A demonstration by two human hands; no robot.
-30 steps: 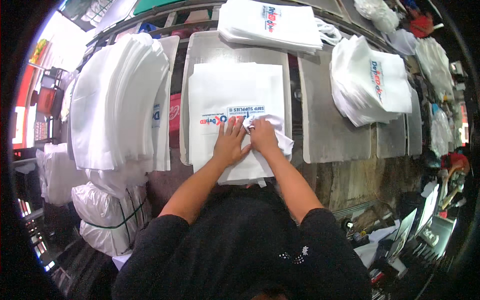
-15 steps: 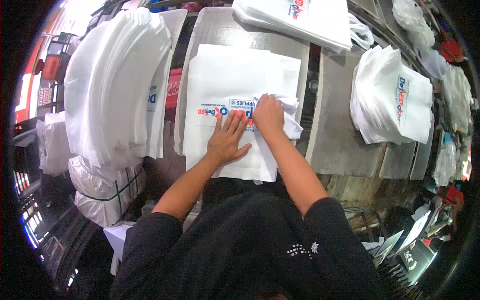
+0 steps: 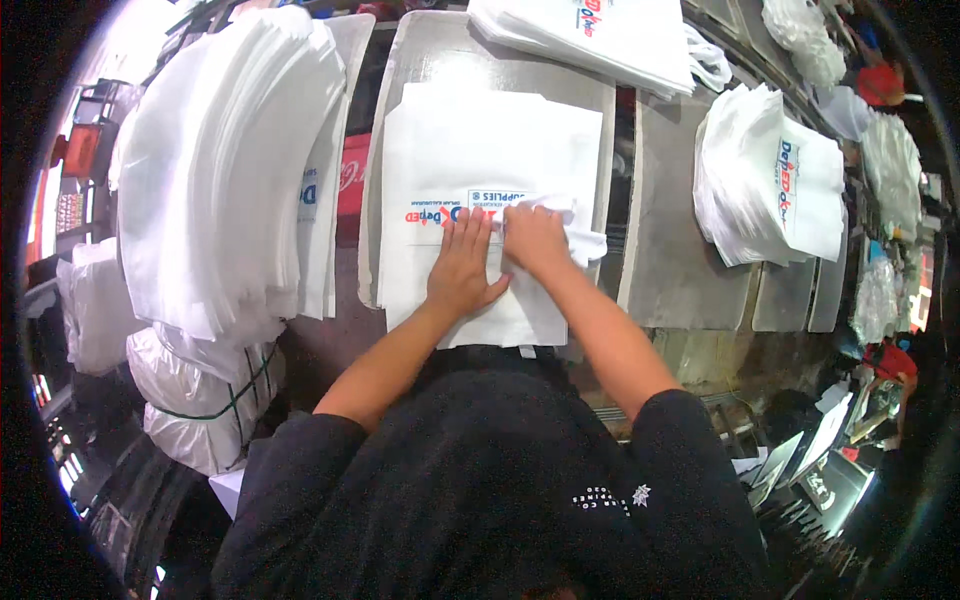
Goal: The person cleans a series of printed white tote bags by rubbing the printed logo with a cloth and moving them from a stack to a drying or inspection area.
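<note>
A flat white printed bag (image 3: 480,145), with red and blue lettering, lies on a grey board (image 3: 430,50) in front of me. My left hand (image 3: 462,270) rests palm down on its lower middle, fingers stretched out and pointing away from me. Just right of it, my right hand (image 3: 535,240) is closed on a bunched white cloth (image 3: 583,240) and presses it against the print. The cloth's loose end trails out past the right side of my fist. Part of the lettering is hidden under both hands.
A tall fanned stack of white bags (image 3: 215,190) stands at left, above a plastic-wrapped bundle (image 3: 205,400) tied with green strap. More white bags (image 3: 590,40) lie at the far side. Another printed bag pile (image 3: 770,185) sits on the boards at right.
My right hand has shifted slightly down and left with the cloth, closer to my left hand. The left hand stays flat on the bag; the whole view has moved a little.
</note>
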